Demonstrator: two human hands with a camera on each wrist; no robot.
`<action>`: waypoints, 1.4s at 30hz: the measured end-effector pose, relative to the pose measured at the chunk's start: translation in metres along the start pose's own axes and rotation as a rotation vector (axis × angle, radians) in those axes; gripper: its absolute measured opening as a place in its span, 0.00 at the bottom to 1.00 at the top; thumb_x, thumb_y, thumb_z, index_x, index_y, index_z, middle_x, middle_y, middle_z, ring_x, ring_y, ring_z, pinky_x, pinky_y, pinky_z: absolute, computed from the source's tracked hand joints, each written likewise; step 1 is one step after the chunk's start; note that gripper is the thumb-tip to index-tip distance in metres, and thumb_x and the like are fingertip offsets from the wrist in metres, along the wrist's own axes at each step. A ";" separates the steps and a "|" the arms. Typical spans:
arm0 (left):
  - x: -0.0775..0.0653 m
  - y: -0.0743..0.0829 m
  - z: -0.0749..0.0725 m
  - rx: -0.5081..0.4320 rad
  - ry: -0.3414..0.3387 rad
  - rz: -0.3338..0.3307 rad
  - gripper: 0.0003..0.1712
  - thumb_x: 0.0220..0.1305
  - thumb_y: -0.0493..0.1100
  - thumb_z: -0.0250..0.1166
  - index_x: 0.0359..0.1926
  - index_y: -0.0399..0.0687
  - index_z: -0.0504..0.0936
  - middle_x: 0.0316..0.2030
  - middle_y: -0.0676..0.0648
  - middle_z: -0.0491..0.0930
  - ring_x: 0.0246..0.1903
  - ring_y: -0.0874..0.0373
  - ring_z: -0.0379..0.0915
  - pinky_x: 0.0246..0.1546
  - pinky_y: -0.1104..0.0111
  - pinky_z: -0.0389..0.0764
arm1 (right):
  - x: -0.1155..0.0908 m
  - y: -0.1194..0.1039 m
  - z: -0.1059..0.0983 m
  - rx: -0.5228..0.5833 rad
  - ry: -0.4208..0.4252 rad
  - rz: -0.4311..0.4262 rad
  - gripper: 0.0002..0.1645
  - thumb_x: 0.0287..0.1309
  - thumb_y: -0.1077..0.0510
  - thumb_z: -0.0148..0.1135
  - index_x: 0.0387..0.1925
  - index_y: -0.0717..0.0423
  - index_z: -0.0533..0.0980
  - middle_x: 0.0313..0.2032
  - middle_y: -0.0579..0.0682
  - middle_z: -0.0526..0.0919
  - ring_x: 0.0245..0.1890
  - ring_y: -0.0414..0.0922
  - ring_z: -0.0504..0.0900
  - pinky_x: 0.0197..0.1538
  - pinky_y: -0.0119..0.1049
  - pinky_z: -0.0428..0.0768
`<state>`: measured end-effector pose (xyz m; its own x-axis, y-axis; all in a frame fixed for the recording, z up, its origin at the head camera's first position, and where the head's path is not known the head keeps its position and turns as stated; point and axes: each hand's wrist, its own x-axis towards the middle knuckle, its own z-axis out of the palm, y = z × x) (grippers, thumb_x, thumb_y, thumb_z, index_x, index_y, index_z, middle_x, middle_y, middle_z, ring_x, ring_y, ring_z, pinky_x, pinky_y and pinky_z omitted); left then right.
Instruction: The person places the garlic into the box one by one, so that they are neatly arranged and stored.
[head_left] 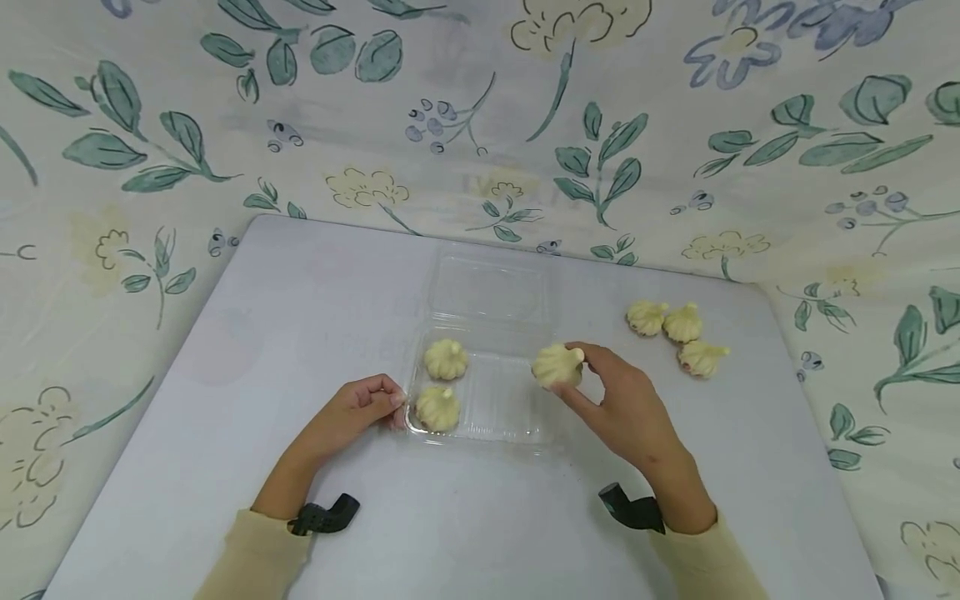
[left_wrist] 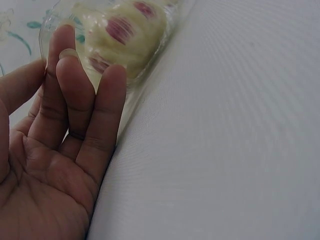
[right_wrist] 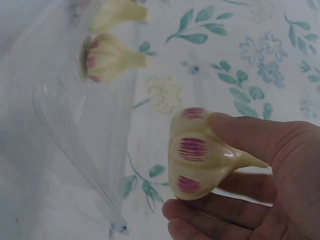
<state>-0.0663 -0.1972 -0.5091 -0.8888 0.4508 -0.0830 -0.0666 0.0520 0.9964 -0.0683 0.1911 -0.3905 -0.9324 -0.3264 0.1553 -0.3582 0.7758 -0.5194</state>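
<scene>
On a flat white tabletop point(head_left: 465, 533) lies an open, hinged clear plastic container point(head_left: 502, 404). The right hand point(head_left: 626, 404) clamps thumb and fingers on a pale-yellow, purple-streaked garlic bulb point(head_left: 555, 367), raised near the container's right edge; the left hand point(head_left: 363, 406) pinches its left rim. Two similar bulbs point(head_left: 446, 360) sit inside, left; three loose bulbs point(head_left: 683, 323) lie far right.

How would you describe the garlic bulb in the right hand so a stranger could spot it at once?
On the white table, find the clear plastic container with its lid open. Near its right edge, a right hand holds a pale yellow garlic bulb with purple streaks. Unlike the two bulbs inside and three loose ones farther right, it alone is held.
</scene>
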 end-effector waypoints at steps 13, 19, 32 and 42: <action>0.001 -0.002 -0.001 0.011 0.000 -0.003 0.11 0.80 0.38 0.58 0.43 0.32 0.79 0.31 0.43 0.84 0.34 0.56 0.80 0.40 0.67 0.83 | 0.015 -0.018 0.038 -0.013 -0.087 -0.092 0.35 0.63 0.49 0.76 0.65 0.61 0.75 0.58 0.56 0.84 0.56 0.54 0.84 0.56 0.51 0.83; 0.001 -0.004 -0.002 0.013 -0.002 0.012 0.10 0.80 0.38 0.58 0.43 0.33 0.79 0.31 0.44 0.84 0.34 0.56 0.80 0.39 0.67 0.83 | 0.024 -0.020 0.051 0.006 -0.128 -0.068 0.35 0.65 0.49 0.74 0.66 0.61 0.74 0.58 0.56 0.83 0.56 0.55 0.84 0.57 0.51 0.82; 0.001 -0.004 -0.002 0.011 -0.006 0.025 0.09 0.79 0.37 0.58 0.43 0.32 0.79 0.31 0.44 0.84 0.33 0.56 0.79 0.38 0.67 0.82 | 0.035 -0.015 0.071 0.041 -0.129 -0.044 0.35 0.66 0.51 0.74 0.67 0.62 0.74 0.58 0.56 0.83 0.57 0.54 0.83 0.58 0.51 0.81; 0.001 -0.003 -0.002 0.028 0.004 0.022 0.09 0.79 0.38 0.59 0.42 0.36 0.80 0.31 0.44 0.84 0.33 0.56 0.79 0.38 0.67 0.82 | 0.043 -0.014 0.081 0.038 -0.163 -0.008 0.35 0.66 0.49 0.73 0.68 0.61 0.74 0.60 0.55 0.82 0.60 0.52 0.81 0.61 0.50 0.79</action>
<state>-0.0678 -0.1984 -0.5118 -0.8916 0.4486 -0.0613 -0.0345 0.0677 0.9971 -0.0989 0.1224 -0.4443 -0.9080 -0.4183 0.0226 -0.3606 0.7531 -0.5502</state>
